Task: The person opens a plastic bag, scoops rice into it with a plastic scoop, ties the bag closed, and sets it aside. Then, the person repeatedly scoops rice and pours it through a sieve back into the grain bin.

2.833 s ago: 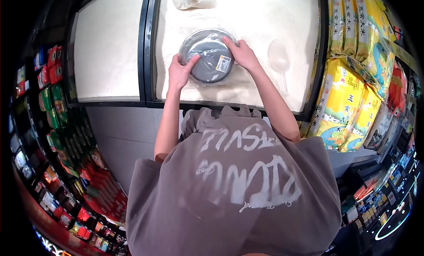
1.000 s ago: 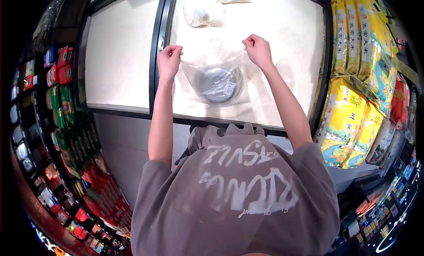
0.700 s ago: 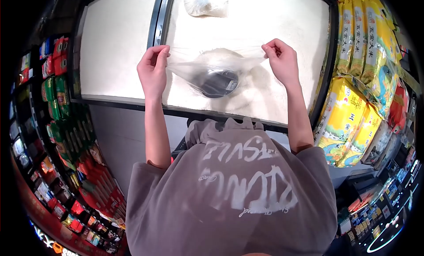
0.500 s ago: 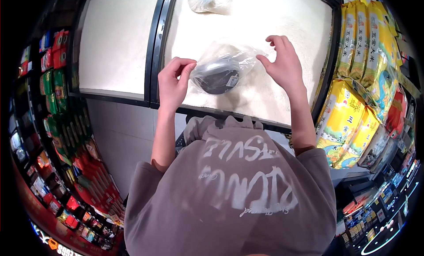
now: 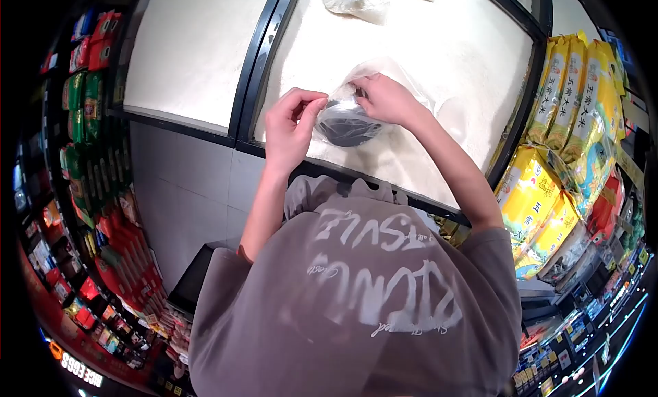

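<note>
Left hand [image 5: 293, 124], dark round container [image 5: 346, 131] in a clear plastic bag [image 5: 392, 69], right hand [image 5: 389, 100], all above a black-framed bin [image 5: 418, 197].

From where I stand, green packets [image 5: 77, 165] hang at far left, then comes a neighbouring bin [image 5: 188, 61] with a pale surface. The left hand pinches plastic between thumb and fingertips at the container's left side. The container sits near the front edge of its bin, over white fill [image 5: 445, 37]; farther back lies a filled plastic bag [image 5: 356, 2]. The right hand's thumb and fingers come close together at the upper part of the clear bag; I can't tell whether they grip it or reach inside. Yellow sacks [image 5: 531, 201] stand just beyond the bin's right frame.
</note>
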The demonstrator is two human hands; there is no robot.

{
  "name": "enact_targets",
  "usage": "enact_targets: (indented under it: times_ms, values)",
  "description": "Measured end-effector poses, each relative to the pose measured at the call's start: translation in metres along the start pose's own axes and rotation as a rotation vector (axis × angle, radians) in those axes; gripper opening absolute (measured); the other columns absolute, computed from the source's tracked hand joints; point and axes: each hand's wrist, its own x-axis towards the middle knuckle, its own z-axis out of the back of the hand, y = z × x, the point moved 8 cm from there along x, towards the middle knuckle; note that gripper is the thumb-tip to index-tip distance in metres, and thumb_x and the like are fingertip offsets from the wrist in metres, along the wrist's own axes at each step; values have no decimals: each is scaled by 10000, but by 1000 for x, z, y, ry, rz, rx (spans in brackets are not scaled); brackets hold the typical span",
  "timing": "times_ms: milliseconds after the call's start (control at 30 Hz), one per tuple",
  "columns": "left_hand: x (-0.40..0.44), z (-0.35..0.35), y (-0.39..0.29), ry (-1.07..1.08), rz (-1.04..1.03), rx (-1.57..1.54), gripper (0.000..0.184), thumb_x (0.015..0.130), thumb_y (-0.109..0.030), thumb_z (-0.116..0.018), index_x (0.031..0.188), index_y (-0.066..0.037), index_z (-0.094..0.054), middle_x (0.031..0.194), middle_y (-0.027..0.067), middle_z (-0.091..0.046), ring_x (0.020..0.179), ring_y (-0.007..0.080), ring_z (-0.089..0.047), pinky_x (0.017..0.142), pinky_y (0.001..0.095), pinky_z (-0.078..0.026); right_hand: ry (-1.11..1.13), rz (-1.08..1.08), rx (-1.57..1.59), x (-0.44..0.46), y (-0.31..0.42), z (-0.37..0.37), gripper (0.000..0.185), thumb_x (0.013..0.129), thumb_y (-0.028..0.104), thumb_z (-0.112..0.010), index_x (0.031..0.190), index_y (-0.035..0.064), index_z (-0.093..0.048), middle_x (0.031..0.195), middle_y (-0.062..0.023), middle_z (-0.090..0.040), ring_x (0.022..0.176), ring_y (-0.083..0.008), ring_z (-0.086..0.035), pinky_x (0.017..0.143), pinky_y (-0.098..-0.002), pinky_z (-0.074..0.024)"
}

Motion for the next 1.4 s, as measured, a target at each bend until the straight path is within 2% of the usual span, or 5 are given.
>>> enact_targets:
  times_ms: [467,533,633,967,1400]
  values:
    - [12,2,41,-2,155,-97,126,899,-88,-619,933,27,-657,754,4,-632,666,30,-528,597,175,-408,-61,-5,-45,19,-36,-13,775,609,332,-750,1250,-5,-475,1155,-202,-579,1068,-327,-572,957,-398,-432]
    - [13,0,44,-19,144,-112,126,901,-89,-616,934,26,-656,763,5,-635,674,28,-532,601,177,-410,95,-183,129,26,-47,-16,846,557,359,-801,1256,12,-474,1116,-166,-611,1082,-326,-569,944,-426,-441]
    - [20,1,47,-41,147,-143,130,905,-97,-612,936,23,-653,778,9,-640,692,26,-541,611,181,-414,167,-228,11,35,-58,-16,776,561,370,-809,1189,7,-535,982,-160,-660,919,-315,-637,904,-395,-452]
    - [36,7,50,-25,170,-145,161,903,-146,-616,948,6,-649,778,8,-635,689,36,-537,620,191,-421,196,-120,182,-7,-10,-11,963,560,305,-862,1300,22,-316,950,-191,-625,909,-335,-610,832,-386,-465]
    - [36,1,40,-27,167,-161,160,894,-124,-620,942,25,-654,778,16,-636,713,53,-552,675,208,-454,387,-215,224,27,-16,27,883,520,310,-870,1208,29,-393,758,-88,-598,722,-220,-586,664,-323,-450]
